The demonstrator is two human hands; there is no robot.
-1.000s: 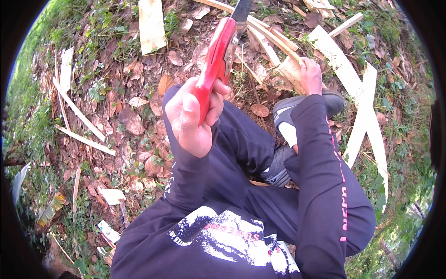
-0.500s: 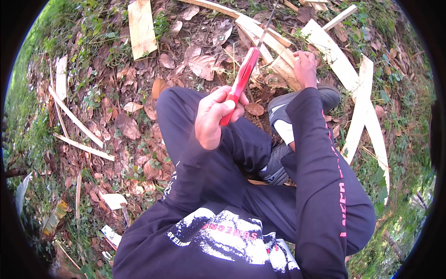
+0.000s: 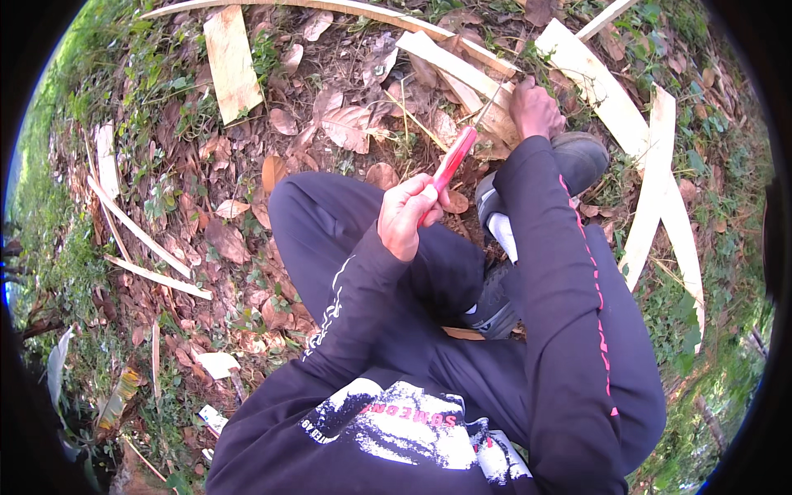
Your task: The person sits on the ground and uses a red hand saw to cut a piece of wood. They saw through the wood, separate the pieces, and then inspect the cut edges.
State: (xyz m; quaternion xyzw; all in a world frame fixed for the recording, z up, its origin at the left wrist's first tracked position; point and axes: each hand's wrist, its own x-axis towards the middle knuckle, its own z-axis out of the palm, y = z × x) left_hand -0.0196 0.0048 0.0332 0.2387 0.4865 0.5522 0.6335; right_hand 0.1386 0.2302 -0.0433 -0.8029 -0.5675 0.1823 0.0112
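My left hand [image 3: 412,212] is closed around the red handle [image 3: 452,169] of a tool with a thin blade [image 3: 488,110]. The blade is seen nearly edge-on and reaches up to a light wooden piece [image 3: 497,121] on the ground; whether it touches the wood I cannot tell. Beside my shoe, my right hand [image 3: 536,111] is curled down on the near end of that wood, its fingertips partly hidden. A narrower board [image 3: 454,64] and a long curved strip [image 3: 363,11] lie just beyond.
My legs are folded on leafy ground, a dark shoe [image 3: 580,159] close under my right wrist. Long boards cross at the right, one pale board [image 3: 652,186] over another. A flat board [image 3: 232,66] lies far left, with thin strips [image 3: 139,221] nearer on that side.
My left hand has moved right, and the blade, which pointed up and away, has come down to the wood. My right hand has turned, with its fingers curled lower. The view has shifted slightly.
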